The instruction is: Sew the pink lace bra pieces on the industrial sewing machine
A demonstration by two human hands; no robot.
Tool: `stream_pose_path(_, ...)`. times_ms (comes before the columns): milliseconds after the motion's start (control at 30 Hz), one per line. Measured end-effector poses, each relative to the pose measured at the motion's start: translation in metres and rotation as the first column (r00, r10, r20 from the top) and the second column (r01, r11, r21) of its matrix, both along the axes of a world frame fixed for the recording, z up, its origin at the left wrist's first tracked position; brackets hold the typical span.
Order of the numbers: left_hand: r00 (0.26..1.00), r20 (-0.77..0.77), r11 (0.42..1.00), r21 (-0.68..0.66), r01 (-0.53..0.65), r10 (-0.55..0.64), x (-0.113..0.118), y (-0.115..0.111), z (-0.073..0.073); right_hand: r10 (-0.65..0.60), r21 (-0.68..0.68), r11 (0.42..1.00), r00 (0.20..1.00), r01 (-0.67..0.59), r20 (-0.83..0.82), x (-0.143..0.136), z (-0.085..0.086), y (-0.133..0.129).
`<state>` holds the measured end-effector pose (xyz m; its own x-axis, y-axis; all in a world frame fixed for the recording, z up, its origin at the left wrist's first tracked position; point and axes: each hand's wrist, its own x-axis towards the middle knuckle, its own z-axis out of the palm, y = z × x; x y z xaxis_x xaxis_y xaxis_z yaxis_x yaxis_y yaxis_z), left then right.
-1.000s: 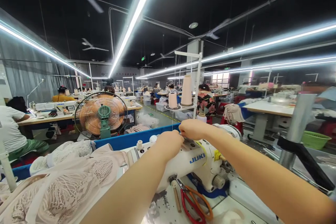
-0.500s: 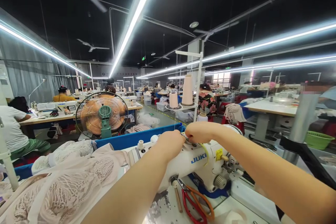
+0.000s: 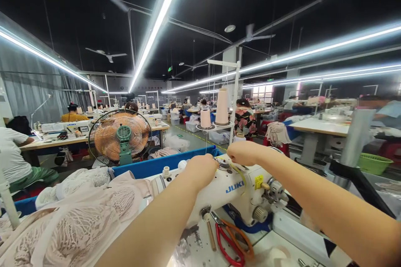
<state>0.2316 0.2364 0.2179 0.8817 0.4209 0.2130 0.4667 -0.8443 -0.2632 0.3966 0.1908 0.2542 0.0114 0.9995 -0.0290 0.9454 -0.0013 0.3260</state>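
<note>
Both arms reach over the top of a white sewing machine [image 3: 219, 196] with blue JUKI lettering. My left hand [image 3: 202, 171] is closed, its fingertips by the small metal fittings on the machine's top; a thread comes down from above just behind it. My right hand [image 3: 242, 153] is closed too, a little to the right and above the machine head. What either hand pinches is hidden or too fine to see. Beige thread cones [image 3: 222, 106] stand on a rack behind. Below the machine arm lie scissors [image 3: 230, 242] with red and orange handles.
Pale lacy fabric [image 3: 72, 217] is heaped at the left. Beyond the machine are a blue cloth bin [image 3: 159, 158] and a caged fan [image 3: 120, 137]. A metal post [image 3: 357, 146] rises at the right. Other people sit at machines around the room.
My right hand has moved slightly right, away from my left hand, leaving a gap that shows the machine's top. My left hand remains almost in place. The view has shifted a little.
</note>
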Motion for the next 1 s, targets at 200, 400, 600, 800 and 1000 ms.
stream_pose_path(200,1.0,0.013,1.0,0.028,-0.011,0.01,0.0,0.0,0.001,0.159,0.157,0.978,0.975,-0.135,-0.157,0.019,-0.009,0.019)
stream_pose_path(400,1.0,0.013,0.998,0.061,-0.029,0.029,0.0,-0.003,0.002,0.312,0.17,0.947,0.905,-0.271,-0.29,0.021,-0.023,0.031)
stream_pose_path(600,0.999,0.025,0.997,0.074,-0.038,0.036,0.001,-0.002,0.002,0.338,0.337,0.916,0.87,-0.217,-0.359,0.042,-0.04,0.01)
stream_pose_path(800,0.999,0.026,0.997,0.065,-0.044,0.042,0.004,-0.004,0.004,0.407,0.717,0.691,0.772,0.089,-0.488,0.058,-0.064,-0.054)
stream_pose_path(1000,0.997,0.017,0.996,0.032,-0.08,0.08,0.006,-0.005,0.007,0.3,0.747,0.416,0.697,0.519,-0.651,0.016,-0.155,-0.108)
